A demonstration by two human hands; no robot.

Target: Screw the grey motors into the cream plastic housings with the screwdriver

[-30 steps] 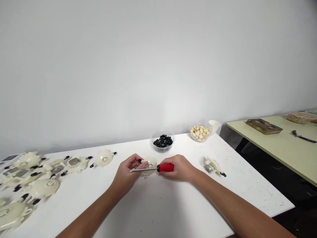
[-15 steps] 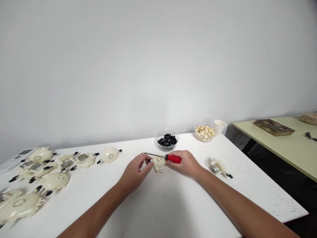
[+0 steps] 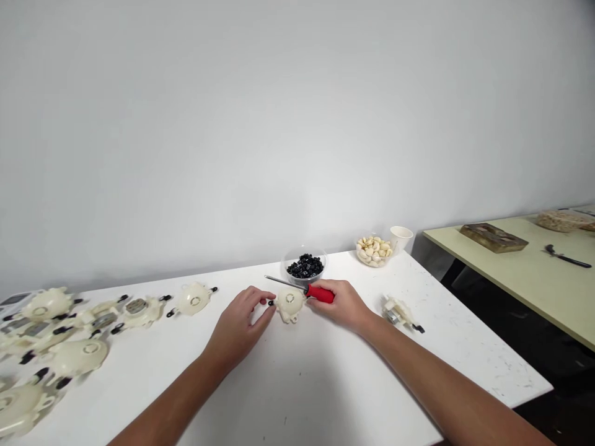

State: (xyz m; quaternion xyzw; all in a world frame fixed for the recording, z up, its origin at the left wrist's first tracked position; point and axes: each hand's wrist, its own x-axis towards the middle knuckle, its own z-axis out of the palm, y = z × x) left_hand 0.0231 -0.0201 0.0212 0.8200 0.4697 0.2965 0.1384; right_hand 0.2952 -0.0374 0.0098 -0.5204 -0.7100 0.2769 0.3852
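Note:
A cream plastic housing with a round domed face lies between my hands above the middle of the white table. My left hand has thumb and index fingertip around the black tip on its left side. My right hand grips the red handle of a screwdriver, whose metal shaft points left across the far side of the housing. The right fingertips are close to the housing's right edge; whether they touch it I cannot tell. Behind the screwdriver stands a clear bowl of small black parts.
Several similar cream housings with black tips spread over the left side of the table. Another cream unit with a metal part lies at right. A bowl of cream pieces and a white cup stand behind. A greenish table holds a block.
The view has turned slightly right, so things appear farther left. The left fingers have loosened somewhat around the housing, and it shows more fully. The screwdriver stays in my right hand.

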